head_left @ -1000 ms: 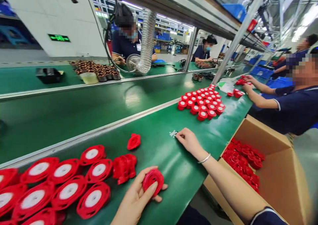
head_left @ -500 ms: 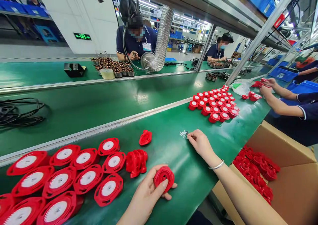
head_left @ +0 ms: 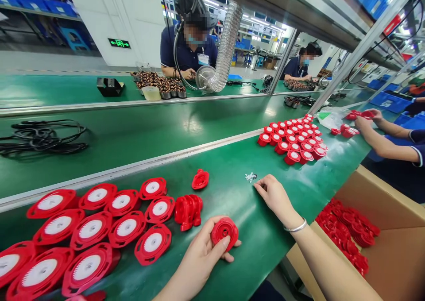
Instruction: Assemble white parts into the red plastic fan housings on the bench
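The left hand [head_left: 203, 250] grips one red round part [head_left: 225, 232], the thumb lying on its face. To the right of it and farther out, the right hand [head_left: 274, 195] has thumb and forefinger together, just beside the small white pieces [head_left: 249, 177]; whether one is between the fingertips, I cannot tell. I judge the step in hand is picking from these pieces, and the next move calls for a fine pinch, with the round part held steady.

Now the counting. To the left of the left hand lie twelve red housings with white discs [head_left: 128, 227]. Just ahead of this hand is one red stack [head_left: 187, 211], perhaps two or three parts, and beyond it one single red part [head_left: 200, 180]. The white pieces are too tiny to count. Beyond the right hand stands one crowded group of similar housings [head_left: 294, 146], roughly thirty. To the right of this hand, one carton [head_left: 398, 250] contains uncountable red parts
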`<state>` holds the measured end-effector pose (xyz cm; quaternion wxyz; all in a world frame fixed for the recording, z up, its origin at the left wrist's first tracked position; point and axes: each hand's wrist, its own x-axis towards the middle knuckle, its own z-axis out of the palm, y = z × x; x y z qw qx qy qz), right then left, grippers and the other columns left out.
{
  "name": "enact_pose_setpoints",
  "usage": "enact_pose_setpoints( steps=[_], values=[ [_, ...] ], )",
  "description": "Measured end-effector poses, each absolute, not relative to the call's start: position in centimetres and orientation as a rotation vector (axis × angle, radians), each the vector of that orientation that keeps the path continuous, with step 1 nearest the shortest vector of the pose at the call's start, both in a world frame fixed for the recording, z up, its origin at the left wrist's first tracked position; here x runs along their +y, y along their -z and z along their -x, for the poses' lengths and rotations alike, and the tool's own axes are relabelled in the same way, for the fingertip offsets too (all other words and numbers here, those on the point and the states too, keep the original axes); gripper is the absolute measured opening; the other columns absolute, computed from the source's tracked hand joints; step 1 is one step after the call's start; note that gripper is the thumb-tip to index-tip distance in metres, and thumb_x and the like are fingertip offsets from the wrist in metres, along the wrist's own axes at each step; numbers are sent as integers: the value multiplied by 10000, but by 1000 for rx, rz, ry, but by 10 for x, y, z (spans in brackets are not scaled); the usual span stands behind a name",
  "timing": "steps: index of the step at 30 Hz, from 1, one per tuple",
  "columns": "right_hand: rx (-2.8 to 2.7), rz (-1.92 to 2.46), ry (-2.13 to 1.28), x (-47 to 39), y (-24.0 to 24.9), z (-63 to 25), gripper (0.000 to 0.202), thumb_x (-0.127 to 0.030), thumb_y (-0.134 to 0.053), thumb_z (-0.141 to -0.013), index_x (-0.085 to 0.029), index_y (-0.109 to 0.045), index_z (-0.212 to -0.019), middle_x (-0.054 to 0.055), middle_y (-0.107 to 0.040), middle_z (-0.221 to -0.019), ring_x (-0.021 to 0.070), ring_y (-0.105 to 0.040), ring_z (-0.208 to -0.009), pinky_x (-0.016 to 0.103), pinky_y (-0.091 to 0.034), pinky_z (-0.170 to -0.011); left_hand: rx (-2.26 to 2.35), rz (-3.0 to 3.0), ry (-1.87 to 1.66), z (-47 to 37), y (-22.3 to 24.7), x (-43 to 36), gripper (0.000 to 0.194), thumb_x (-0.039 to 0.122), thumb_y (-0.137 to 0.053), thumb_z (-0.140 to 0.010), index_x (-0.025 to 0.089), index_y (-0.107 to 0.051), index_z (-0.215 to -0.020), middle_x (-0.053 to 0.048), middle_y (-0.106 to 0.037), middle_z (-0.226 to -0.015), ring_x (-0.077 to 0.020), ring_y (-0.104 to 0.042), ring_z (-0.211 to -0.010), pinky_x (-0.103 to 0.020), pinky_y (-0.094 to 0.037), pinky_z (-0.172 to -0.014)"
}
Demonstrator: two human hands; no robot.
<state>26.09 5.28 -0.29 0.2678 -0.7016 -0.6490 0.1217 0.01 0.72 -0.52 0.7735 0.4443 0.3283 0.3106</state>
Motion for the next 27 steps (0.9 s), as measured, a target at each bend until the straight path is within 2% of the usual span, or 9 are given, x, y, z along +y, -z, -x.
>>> enact_pose_setpoints(
  steps=[4,11,13,19,27],
  values=[
    [-1798,1822,-334,54,6,-261,121,-213,-542,-918,-189,-651,-871,50,-582,-871,190,-601,-764,334,-488,-739,722,-963,-646,0,-2,7,456,514,-675,-845,212,-514,-1148,-57,-633,-1000,-263,-691,-982,-286,-562,-672],
    [-1824,1734,-325,53,11,-269,194,-284,-514,-945,-198,-676,-1008,80,-631,-976,211,-628,-882,354,-511,-819,704,-981,-643,0,-4,9,453,526,-650,-857,200,-503,-1136,-60,-625,-983,-255,-684,-973,-296,-558,-678],
    [-1818,1735,-316,54,11,-271,199,-294,-509,-949,-199,-677,-998,81,-634,-977,214,-627,-896,355,-512,-821,701,-990,-641,1,-4,9,448,525,-643,-862,197,-503,-1132,-59,-621,-980,-253,-685,-970,-297,-558,-677],
    [-1830,1747,-315,55,11,-274,177,-316,-541,-932,-208,-653,-848,45,-603,-848,183,-585,-721,322,-500,-687,698,-994,-634,1,-4,9,446,523,-637,-867,189,-499,-1128,-58,-611,-985,-250,-687,-967,-294,-554,-673],
    [-1901,1704,-323,60,7,-275,193,-323,-517,-940,-213,-659,-868,46,-611,-855,184,-594,-736,325,-498,-705,692,-1004,-645,2,-2,9,431,512,-630,-872,186,-493,-1120,-60,-600,-976,-269,-688,-974,-313,-554,-678]
  ],
)
